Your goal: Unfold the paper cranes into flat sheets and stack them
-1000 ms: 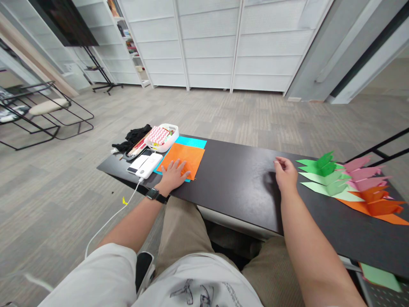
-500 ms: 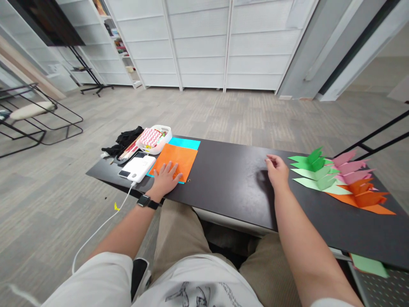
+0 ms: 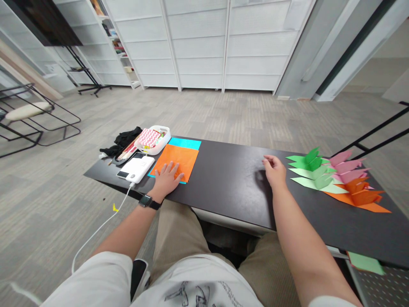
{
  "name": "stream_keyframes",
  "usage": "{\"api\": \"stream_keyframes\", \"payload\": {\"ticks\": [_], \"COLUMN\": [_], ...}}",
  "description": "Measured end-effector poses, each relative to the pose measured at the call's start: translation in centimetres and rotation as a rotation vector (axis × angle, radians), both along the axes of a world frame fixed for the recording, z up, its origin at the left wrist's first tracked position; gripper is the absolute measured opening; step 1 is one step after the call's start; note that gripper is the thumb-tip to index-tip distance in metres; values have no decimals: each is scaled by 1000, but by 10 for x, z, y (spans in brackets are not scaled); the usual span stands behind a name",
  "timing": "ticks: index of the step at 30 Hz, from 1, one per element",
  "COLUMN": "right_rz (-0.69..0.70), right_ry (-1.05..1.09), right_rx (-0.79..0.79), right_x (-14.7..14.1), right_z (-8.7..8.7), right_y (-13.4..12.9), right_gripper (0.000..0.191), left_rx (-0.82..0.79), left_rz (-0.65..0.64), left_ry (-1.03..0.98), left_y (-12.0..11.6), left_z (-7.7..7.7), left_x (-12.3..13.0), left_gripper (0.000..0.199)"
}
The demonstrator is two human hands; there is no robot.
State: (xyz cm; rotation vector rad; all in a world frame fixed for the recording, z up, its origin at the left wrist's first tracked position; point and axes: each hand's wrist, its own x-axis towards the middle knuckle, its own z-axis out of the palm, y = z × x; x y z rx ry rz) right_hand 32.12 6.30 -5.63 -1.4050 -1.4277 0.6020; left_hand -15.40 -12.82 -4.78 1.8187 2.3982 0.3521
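My left hand (image 3: pixel 166 180) lies with spread fingers on an orange sheet (image 3: pixel 182 158), which rests on top of blue sheets (image 3: pixel 185 143) at the left part of the table. Over the dark table (image 3: pixel 226 183), to the right of its middle, is my right hand (image 3: pixel 275 170), fingers curled together; whether anything small is between them I cannot make out. Folded paper figures stand to its right: green (image 3: pixel 312 160), light green (image 3: pixel 322 178), pink (image 3: pixel 347 164) and orange (image 3: pixel 361 192).
A white power bank (image 3: pixel 136 167) with a cable lies left of the sheets. Behind it are a white basket (image 3: pixel 162 143) with small items and a black cloth (image 3: pixel 126 138). Green paper (image 3: pixel 366 262) lies below the table's right front edge.
The orange sheet has shifted slightly to the right against the blue sheets under my left hand. My right hand keeps nearly the same pose.
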Motion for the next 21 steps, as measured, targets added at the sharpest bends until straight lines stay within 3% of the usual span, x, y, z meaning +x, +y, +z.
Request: {"api": "stream_keyframes", "payload": {"ticks": [6, 10, 13, 21], "right_rz": [-4, 9, 14, 15], "right_ry": [-4, 11, 15, 24], "right_rx": [-1, -1, 3, 4], "right_x": [-1, -1, -3, -5], "right_z": [0, 2, 4, 5], "right_y": [0, -2, -4, -4], "right_gripper": [42, 42, 42, 43], "left_rx": [44, 100, 87, -1], "left_rz": [1, -160, -273, -399], "left_ry": [26, -9, 9, 133], "left_y": [-1, -3, -6, -13], "left_z": [14, 25, 30, 40], "left_x": [0, -10, -24, -45], "left_gripper": [62, 52, 55, 51]}}
